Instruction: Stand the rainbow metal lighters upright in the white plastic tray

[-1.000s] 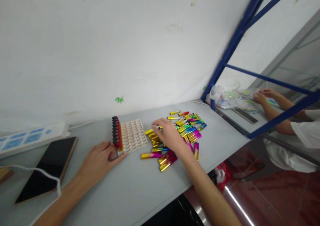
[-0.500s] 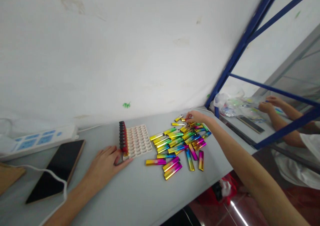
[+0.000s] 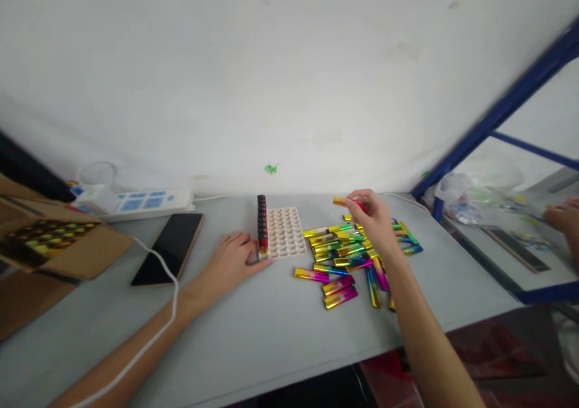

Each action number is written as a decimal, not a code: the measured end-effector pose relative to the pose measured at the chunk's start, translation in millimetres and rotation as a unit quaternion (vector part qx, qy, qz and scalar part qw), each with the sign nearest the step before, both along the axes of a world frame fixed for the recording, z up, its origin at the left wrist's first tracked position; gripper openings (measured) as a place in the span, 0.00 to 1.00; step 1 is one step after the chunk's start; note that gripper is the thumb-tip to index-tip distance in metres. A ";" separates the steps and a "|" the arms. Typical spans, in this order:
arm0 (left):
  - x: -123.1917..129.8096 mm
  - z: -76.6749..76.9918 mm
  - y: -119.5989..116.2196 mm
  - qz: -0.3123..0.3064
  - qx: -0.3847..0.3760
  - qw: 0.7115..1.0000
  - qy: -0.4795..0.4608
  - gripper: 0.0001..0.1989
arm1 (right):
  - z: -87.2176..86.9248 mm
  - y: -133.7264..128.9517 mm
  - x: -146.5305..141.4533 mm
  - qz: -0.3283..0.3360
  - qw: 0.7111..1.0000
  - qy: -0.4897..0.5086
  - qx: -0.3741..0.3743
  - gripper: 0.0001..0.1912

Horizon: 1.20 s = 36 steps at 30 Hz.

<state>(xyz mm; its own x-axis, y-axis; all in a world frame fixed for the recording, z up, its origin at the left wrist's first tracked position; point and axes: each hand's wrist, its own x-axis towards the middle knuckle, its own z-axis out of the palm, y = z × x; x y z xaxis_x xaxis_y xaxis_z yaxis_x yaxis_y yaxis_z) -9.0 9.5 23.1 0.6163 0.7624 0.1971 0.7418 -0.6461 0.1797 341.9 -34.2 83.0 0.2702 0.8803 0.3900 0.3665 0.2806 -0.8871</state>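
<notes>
My left hand [image 3: 233,255] lies on the table against the near left corner of a white tray [image 3: 284,230] with rows of round hollows. Its thumb stretches along the tray's front edge and its fingers rest loosely apart. A row of red lighters with black tops [image 3: 262,224] stands upright along the tray's left side. My right hand [image 3: 373,215] is raised above the pile, pinching a yellow and red lighter [image 3: 340,201] whose yellow end points left. Beneath and beside it lies a heap of shiny lighters [image 3: 348,249] in yellow, green, blue and pink.
A black phone [image 3: 169,248] and a white power strip [image 3: 151,203] are to the left. A white cable [image 3: 158,329] crosses my left forearm. An open cardboard box [image 3: 97,248] holds several lighters. Beyond the blue frame [image 3: 470,137] are plastic bags and another person's hand [image 3: 563,218].
My right hand has lifted from the far end of the heap, now with a yellow and red lighter in it. My left hand stays at the tray. The view has turned left.
</notes>
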 end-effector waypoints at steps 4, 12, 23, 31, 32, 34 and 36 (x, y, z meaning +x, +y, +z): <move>-0.3 -0.9 -1.5 -0.003 0.006 1.000 -0.001 0.25 | 4.6 10.0 -71.8 0.051 0.992 0.110 -0.047 0.28; 0.2 -0.7 -4.5 -0.004 0.018 1.000 -0.010 0.23 | -16.6 4.9 -142.6 0.246 0.941 0.196 -0.129 0.25; -1.4 -2.7 -1.5 -0.010 0.017 1.000 -0.014 0.25 | -49.9 3.0 -158.2 0.050 0.986 0.087 -0.130 0.21; -1.3 -3.7 -1.1 -0.003 0.009 0.999 -0.035 0.26 | -47.1 0.7 -158.6 0.060 0.989 0.046 -0.130 0.16; -1.5 -4.6 -0.8 -0.003 0.011 0.999 -0.040 0.26 | -48.5 0.6 -158.7 0.062 0.989 0.042 -0.126 0.16; -1.7 -5.6 -0.4 -0.005 0.008 0.999 -0.041 0.25 | -51.9 0.4 -158.1 0.067 0.990 0.033 -0.116 0.18; -1.6 -5.4 0.0 -0.009 0.002 0.999 -0.038 0.25 | -54.6 0.1 -156.3 0.083 0.991 0.020 -0.107 0.19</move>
